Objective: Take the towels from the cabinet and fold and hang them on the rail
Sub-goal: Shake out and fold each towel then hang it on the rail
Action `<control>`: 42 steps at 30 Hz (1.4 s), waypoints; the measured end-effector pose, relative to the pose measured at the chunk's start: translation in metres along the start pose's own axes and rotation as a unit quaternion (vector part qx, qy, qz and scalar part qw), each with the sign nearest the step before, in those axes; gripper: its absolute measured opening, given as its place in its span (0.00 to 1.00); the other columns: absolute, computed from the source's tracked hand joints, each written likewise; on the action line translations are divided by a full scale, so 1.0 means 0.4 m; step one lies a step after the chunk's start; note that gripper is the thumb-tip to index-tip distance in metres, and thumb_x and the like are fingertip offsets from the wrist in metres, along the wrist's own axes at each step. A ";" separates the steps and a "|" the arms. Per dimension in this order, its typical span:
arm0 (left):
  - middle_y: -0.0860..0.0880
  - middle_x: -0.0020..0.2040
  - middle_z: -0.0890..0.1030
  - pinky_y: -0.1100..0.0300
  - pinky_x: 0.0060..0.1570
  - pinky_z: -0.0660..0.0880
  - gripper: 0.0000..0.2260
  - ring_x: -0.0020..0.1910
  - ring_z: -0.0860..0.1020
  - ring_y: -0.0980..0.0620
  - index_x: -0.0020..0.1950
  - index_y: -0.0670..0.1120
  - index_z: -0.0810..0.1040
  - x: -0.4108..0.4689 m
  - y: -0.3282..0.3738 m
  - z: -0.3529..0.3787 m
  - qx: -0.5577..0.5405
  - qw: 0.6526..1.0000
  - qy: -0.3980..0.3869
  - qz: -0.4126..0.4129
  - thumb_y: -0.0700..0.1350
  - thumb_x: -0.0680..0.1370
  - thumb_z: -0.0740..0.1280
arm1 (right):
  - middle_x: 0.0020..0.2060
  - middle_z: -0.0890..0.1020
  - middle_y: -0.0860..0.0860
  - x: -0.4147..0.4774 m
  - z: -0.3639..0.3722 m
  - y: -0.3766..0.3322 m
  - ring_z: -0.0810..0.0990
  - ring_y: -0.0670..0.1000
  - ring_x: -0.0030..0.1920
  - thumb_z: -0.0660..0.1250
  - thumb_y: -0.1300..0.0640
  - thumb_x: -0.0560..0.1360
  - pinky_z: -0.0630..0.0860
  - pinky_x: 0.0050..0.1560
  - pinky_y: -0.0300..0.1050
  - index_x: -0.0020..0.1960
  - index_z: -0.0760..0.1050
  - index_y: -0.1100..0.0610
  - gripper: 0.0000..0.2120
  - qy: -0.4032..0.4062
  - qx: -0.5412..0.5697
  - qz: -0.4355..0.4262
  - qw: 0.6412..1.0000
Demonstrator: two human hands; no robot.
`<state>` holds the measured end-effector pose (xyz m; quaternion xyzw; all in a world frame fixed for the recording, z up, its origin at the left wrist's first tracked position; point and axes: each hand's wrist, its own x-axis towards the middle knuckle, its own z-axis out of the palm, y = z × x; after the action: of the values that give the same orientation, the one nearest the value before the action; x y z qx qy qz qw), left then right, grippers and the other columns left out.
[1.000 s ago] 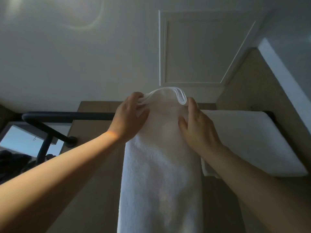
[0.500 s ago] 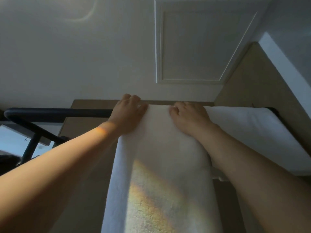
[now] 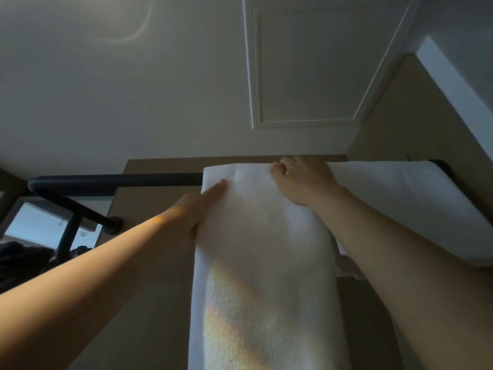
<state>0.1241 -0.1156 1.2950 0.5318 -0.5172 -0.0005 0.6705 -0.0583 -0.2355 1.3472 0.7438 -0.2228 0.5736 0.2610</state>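
A white folded towel (image 3: 266, 249) hangs over the dark rail (image 3: 120, 180) and drops down the middle of the view. My left hand (image 3: 197, 206) pinches its left edge just below the rail, with the thumb on the front and the fingers hidden behind the cloth. My right hand (image 3: 304, 182) lies on the towel's top right, where it bends over the rail, with its fingers curled over the far side. A second white towel (image 3: 400, 198) hangs on the rail directly to the right, touching the first one.
The rail's bare left part ends in a bent arm fixed to the beige wall by a round bracket (image 3: 113, 225). Above is a white ceiling with a framed panel (image 3: 306, 68). A mirror (image 3: 34, 225) and dark objects (image 3: 21, 260) sit at the lower left.
The towel's folded end, held up above the rail a second ago, now lies draped over it. My left hand has slid down to the towel's left edge; my right hand stays on top.
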 end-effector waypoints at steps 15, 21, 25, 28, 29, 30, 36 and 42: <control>0.41 0.48 0.83 0.50 0.49 0.79 0.20 0.47 0.82 0.42 0.53 0.38 0.80 -0.009 0.038 0.062 -0.053 0.990 0.128 0.022 0.55 0.73 0.73 | 0.52 0.79 0.50 -0.172 -0.077 0.055 0.77 0.50 0.52 0.60 0.51 0.80 0.70 0.44 0.40 0.62 0.74 0.56 0.14 0.169 0.182 0.019 0.968; 0.43 0.47 0.82 0.50 0.51 0.78 0.17 0.46 0.81 0.44 0.48 0.41 0.79 -0.014 0.044 0.067 -0.048 0.990 0.134 0.022 0.55 0.73 0.73 | 0.42 0.72 0.44 -0.210 -0.052 0.064 0.71 0.43 0.39 0.59 0.44 0.80 0.67 0.36 0.39 0.66 0.67 0.57 0.22 0.047 0.237 0.128 0.962; 0.45 0.45 0.81 0.53 0.47 0.76 0.16 0.44 0.80 0.46 0.45 0.43 0.78 -0.016 0.044 0.066 -0.044 0.989 0.137 0.024 0.56 0.73 0.73 | 0.48 0.75 0.46 -0.195 -0.042 0.058 0.71 0.42 0.39 0.63 0.47 0.80 0.64 0.35 0.35 0.69 0.63 0.58 0.23 0.014 0.308 0.150 0.939; 0.47 0.44 0.80 0.54 0.47 0.74 0.16 0.42 0.78 0.48 0.41 0.45 0.76 -0.006 0.053 0.066 -0.013 0.987 0.156 0.040 0.57 0.73 0.72 | 0.58 0.77 0.52 -0.184 -0.048 0.057 0.77 0.45 0.47 0.66 0.54 0.79 0.67 0.40 0.34 0.71 0.62 0.54 0.24 0.055 0.339 0.138 0.929; 0.48 0.41 0.79 0.56 0.44 0.73 0.16 0.39 0.76 0.50 0.40 0.45 0.75 -0.002 0.061 0.065 0.009 0.983 0.174 0.050 0.57 0.73 0.72 | 0.57 0.78 0.52 -0.178 -0.051 0.056 0.77 0.44 0.46 0.66 0.55 0.79 0.67 0.39 0.34 0.71 0.64 0.53 0.23 0.072 0.338 0.132 0.929; 0.48 0.38 0.77 0.58 0.40 0.72 0.17 0.37 0.75 0.51 0.38 0.45 0.74 0.003 0.072 0.062 0.039 0.977 0.199 0.065 0.58 0.72 0.73 | 0.54 0.78 0.51 -0.169 -0.054 0.055 0.76 0.44 0.44 0.66 0.55 0.79 0.66 0.38 0.34 0.70 0.65 0.52 0.21 0.086 0.332 0.126 0.931; 0.47 0.34 0.75 0.56 0.37 0.65 0.21 0.38 0.74 0.45 0.39 0.41 0.76 0.043 0.155 0.036 0.195 0.923 0.285 0.168 0.60 0.72 0.72 | 0.54 0.81 0.54 -0.081 -0.076 0.044 0.79 0.55 0.55 0.68 0.56 0.77 0.70 0.51 0.42 0.63 0.74 0.54 0.15 0.154 0.275 0.103 0.943; 0.45 0.49 0.75 0.53 0.46 0.70 0.23 0.53 0.77 0.40 0.55 0.42 0.72 0.088 0.182 0.070 0.279 0.901 0.290 0.161 0.59 0.74 0.71 | 0.59 0.81 0.51 -0.013 -0.071 0.059 0.75 0.57 0.63 0.66 0.52 0.78 0.66 0.63 0.48 0.60 0.78 0.51 0.12 0.141 0.136 0.135 0.971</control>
<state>0.0811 -0.1233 1.3688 0.5836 -0.3574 0.4057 0.6059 -0.0954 -0.2351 1.3511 0.6467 -0.2019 0.7278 0.1065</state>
